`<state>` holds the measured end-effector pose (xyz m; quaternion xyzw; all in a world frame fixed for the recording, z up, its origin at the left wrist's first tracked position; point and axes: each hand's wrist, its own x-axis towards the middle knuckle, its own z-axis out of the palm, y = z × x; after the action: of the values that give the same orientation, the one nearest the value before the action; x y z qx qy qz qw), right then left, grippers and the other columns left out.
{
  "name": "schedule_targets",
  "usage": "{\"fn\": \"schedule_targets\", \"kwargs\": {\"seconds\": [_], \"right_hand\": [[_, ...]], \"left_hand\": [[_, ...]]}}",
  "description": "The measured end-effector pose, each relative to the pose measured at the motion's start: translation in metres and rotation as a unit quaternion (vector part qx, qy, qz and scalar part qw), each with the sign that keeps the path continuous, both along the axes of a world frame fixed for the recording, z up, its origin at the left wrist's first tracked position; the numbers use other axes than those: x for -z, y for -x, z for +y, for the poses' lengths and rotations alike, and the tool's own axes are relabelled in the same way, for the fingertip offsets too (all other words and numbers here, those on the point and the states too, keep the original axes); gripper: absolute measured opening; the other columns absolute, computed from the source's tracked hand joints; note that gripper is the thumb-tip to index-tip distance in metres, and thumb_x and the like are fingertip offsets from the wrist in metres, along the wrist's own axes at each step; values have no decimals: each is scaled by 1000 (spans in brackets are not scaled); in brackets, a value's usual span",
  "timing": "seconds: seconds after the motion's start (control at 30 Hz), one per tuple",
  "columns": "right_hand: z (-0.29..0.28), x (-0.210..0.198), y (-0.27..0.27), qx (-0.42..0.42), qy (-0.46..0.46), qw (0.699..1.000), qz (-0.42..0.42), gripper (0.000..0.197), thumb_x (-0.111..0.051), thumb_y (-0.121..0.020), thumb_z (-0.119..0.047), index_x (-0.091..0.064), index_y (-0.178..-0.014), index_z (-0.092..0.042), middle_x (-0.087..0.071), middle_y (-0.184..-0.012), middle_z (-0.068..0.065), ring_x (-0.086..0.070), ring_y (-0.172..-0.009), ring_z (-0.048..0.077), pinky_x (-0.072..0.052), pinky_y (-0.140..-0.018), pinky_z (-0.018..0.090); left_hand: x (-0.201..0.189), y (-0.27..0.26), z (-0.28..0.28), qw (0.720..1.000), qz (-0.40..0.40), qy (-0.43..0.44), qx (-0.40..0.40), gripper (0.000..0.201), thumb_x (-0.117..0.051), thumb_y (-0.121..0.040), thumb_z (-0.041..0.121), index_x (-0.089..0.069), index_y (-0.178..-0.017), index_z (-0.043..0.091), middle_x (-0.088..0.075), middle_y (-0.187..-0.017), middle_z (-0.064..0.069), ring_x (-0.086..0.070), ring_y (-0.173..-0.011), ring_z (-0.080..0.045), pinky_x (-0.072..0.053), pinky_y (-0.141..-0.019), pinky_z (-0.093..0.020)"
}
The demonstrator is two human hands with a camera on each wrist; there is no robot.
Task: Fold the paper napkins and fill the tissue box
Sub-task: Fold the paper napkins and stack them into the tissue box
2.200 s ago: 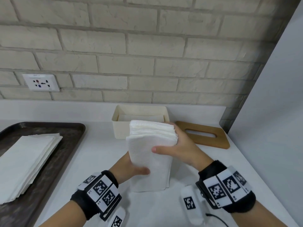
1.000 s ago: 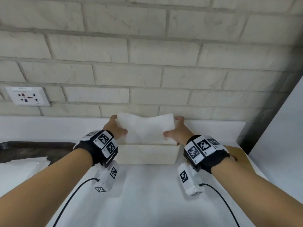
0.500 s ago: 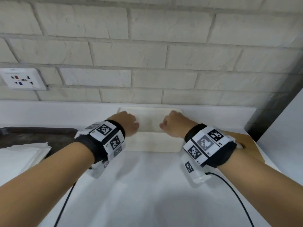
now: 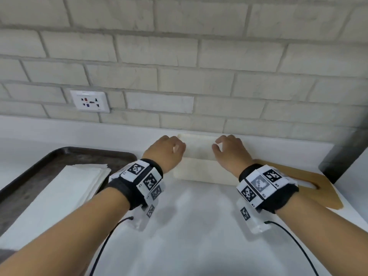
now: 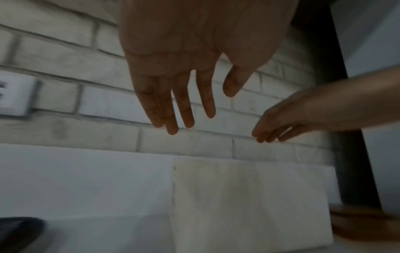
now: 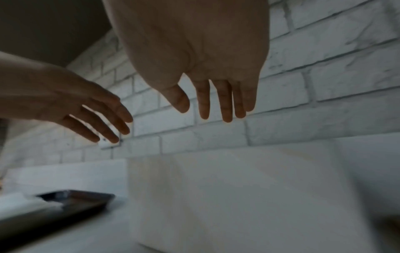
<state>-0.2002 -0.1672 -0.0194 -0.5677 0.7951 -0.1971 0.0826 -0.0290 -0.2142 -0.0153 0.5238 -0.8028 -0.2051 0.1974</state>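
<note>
Fingers (image 5: 184, 106) of the left hand (image 4: 166, 152) and right hand (image 4: 231, 154) hang straight and apart, empty, above the cream rectangular tissue box (image 4: 199, 170) on the white desk (image 4: 189, 226) just below them

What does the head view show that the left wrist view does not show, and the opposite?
Only the head view: the napkin stack on the dark tray, the whole wooden lid, both wristbands. Only the left wrist view: the left hand from below, fingers straight, holding nothing above the tissue box. Both: the right hand, the box, the wall socket, the brick wall.
</note>
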Motion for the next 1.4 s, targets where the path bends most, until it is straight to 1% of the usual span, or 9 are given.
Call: {"fn": "schedule_targets", "kwargs": {"seconds": [0.13,0.3,0.4,0.5,0.6,0.73,0.93,1.13,1.4], "right_hand": [[0,-17,-63,-42,24,989,-141,31,-42,-95,-25,-52,-120,-11,-50,-127,8,-45,-120,25,-39,-93,32],[-12,-10,-162,-76,-104,922,-366,15,-50,-92,-15,-52,-78,-13,-51,-76,2,-51,-66,15,-48,-69,29],[-16,2,-218,-82,-198,871,-442,37,-52,-94,-17,-46,-126,0,-60,-110,16,-64,-96,24,-52,-87,29],[-18,22,-260,-105,-265,853,-437,52,-49,-95,-15,-30,-140,3,-48,-137,23,-53,-123,31,-46,-102,38],[-22,40,-288,-119,-281,863,-403,43,-45,-95,-15,-41,-135,3,-50,-135,23,-52,-124,35,-49,-98,38],[-26,52,-309,-88,-298,866,-391,35,-41,-96,-16,-48,-122,6,-60,-91,23,-61,-107,38,-47,-100,44],[-30,62,-310,-53,-267,841,-467,37,-42,-95,-11,-43,-126,7,-54,-97,21,-58,-70,29,-52,-87,40],[-27,66,-293,-71,-287,808,-510,17,-38,-97,-13,-48,-97,1,-54,-74,13,-55,-64,20,-52,-67,26],[-32,74,-282,-39,-202,777,-595,17,-44,-94,-4,-45,-78,-7,-53,-73,13,-57,-65,22,-53,-65,29]], "left_hand": [[-26,-80,1,998,-4,-15,-65,27,-45,-92,31,-59,-113,21,-59,-123,-5,-54,-114,-24,-41,-95,-30],[-28,-194,-1,972,-119,-110,-173,30,-45,-93,30,-57,-115,12,-56,-128,-13,-50,-119,-29,-38,-93,-29],[-4,-244,-6,947,-154,-191,-209,39,-42,-96,23,-55,-123,-1,-52,-134,-20,-48,-125,-32,-38,-98,-31],[26,-272,-10,933,-138,-253,-216,44,-44,-95,18,-47,-131,-7,-47,-139,-23,-44,-130,-34,-36,-105,-35],[42,-280,-8,928,-98,-286,-219,47,-49,-93,22,-44,-130,-7,-42,-137,-32,-43,-129,-42,-40,-102,-43],[52,-286,-10,928,-51,-282,-236,45,-54,-91,25,-49,-126,-3,-48,-134,-30,-45,-127,-42,-42,-100,-43],[60,-285,-17,916,-22,-321,-240,60,-62,-84,40,-52,-127,0,-56,-129,-16,-54,-117,-30,-41,-96,-33],[68,-274,-24,927,-52,-299,-222,60,-71,-78,30,-51,-128,3,-58,-127,-13,-54,-117,-28,-42,-99,-34],[54,-260,-23,943,-116,-235,-205,75,-74,-74,24,-33,-134,6,-47,-133,-15,-50,-120,-30,-45,-96,-37]]}}
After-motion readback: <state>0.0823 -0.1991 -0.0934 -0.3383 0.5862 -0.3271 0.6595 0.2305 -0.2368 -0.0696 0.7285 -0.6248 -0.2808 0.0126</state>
